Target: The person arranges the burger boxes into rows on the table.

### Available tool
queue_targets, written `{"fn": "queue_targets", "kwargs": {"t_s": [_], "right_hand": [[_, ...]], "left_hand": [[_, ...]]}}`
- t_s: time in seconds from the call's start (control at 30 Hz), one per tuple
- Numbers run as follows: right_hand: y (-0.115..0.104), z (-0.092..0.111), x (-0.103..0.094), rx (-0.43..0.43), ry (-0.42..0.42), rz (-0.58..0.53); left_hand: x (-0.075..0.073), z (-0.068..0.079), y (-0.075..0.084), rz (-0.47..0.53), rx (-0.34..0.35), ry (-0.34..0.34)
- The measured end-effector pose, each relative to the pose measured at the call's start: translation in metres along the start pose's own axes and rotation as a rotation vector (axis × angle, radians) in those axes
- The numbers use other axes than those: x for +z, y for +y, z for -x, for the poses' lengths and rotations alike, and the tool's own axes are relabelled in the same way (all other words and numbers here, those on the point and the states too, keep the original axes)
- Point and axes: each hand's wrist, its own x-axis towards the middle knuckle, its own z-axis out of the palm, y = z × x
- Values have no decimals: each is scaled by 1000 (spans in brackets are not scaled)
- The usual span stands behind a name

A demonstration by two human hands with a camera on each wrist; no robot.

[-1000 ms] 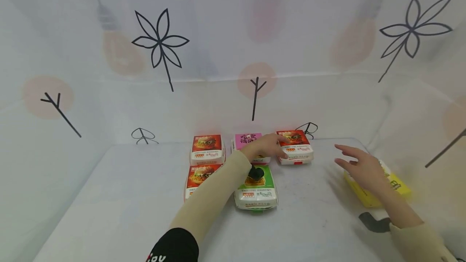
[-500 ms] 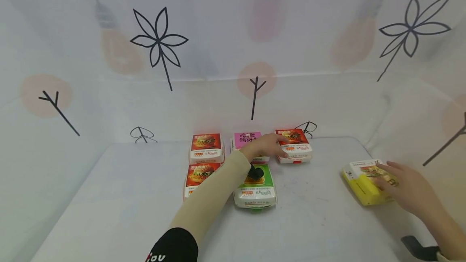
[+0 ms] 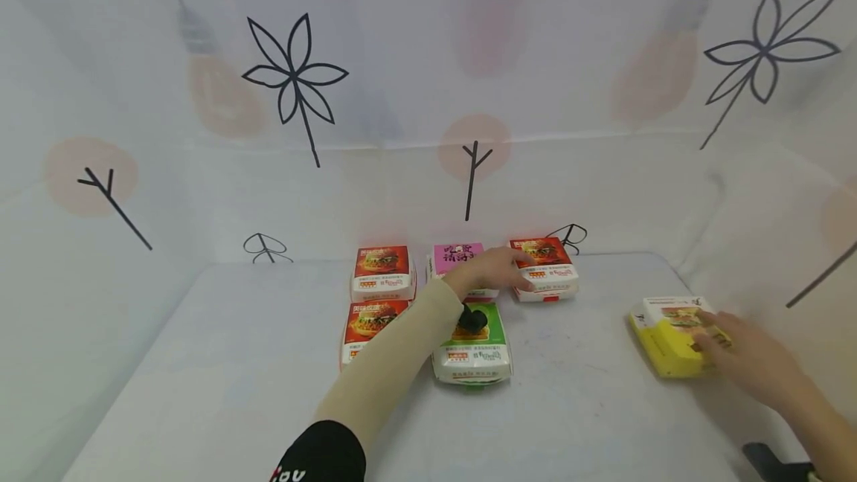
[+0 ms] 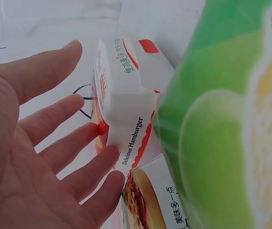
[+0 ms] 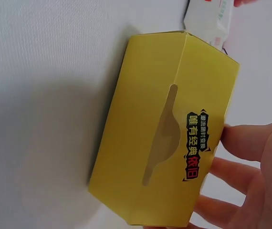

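My left hand (image 3: 494, 270) reaches across the table, fingers extended and spread in the left wrist view. Its fingertips are against or very near the side of a red-and-white hamburger box (image 4: 131, 114) at the back right of the group. To the right stands a yellow-and-white hamburger box (image 3: 672, 337). My right hand (image 3: 756, 355) rests over its top right part, thumb on the near top edge. In the right wrist view the yellow box (image 5: 160, 129) shows its slotted front; the fingers lie loosely along its upper edge, partly hidden behind it.
Under my left forearm is a green-topped box (image 3: 472, 352). A pink-topped box (image 3: 455, 257) stands behind it. Two red-topped boxes, one at the back (image 3: 383, 274) and one nearer (image 3: 364, 326), form the left column. A patterned cloth wall (image 3: 402, 192) borders the table.
My right hand has swung from the left of the yellow box over onto its top right part, uncovering its front. My left hand stays beside the red-and-white box.
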Motion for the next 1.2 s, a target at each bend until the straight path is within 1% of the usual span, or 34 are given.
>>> {"fn": "queue_targets", "kwargs": {"t_s": [0.17, 0.4, 0.53, 0.7, 0.93, 1.13, 1.2], "right_hand": [[-14, 1, 3, 2, -29, -46], [-42, 0, 9, 2, -47, -69], [-60, 1, 14, 2, -20, -91], [-78, 0, 20, 29, 6, -134], [-93, -2, 30, -23, 33, -204], [-101, -10, 32, 24, -2, -233], [-103, -14, 31, 24, -10, -240]], "left_hand": [[1, 0, 0, -3, 14, -1], [1, 1, 1, -27, 17, -4], [0, 0, 1, -34, 24, -3], [-2, -1, 2, -48, 39, 0], [1, -1, 0, -48, 12, 4], [2, -2, -4, -45, 18, 13], [3, -2, -5, -43, 18, 14]]}}
